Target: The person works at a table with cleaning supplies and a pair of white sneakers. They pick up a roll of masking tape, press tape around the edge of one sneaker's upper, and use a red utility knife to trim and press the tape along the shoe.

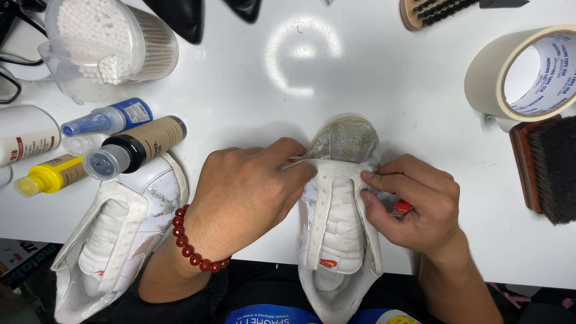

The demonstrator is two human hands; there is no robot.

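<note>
A small white shoe (339, 222) lies in front of me on the white table (336, 78), toe pointing away, its toe cap worn and dirty. My left hand (240, 195), with a red bead bracelet on the wrist, grips the shoe's left side near the toe. My right hand (414, 207) pinches the shoe's right edge and also holds a small red-tipped tool (401, 208), mostly hidden in the palm. A second white shoe (117, 234) lies at the lower left, beside my left forearm.
Several small bottles (132, 144) and a tub of cotton swabs (114, 36) lie at the left. A roll of tape (528, 72) and a dark bristle brush (549, 168) sit at the right. Another brush (432, 11) and black shoes (186, 15) lie at the far edge.
</note>
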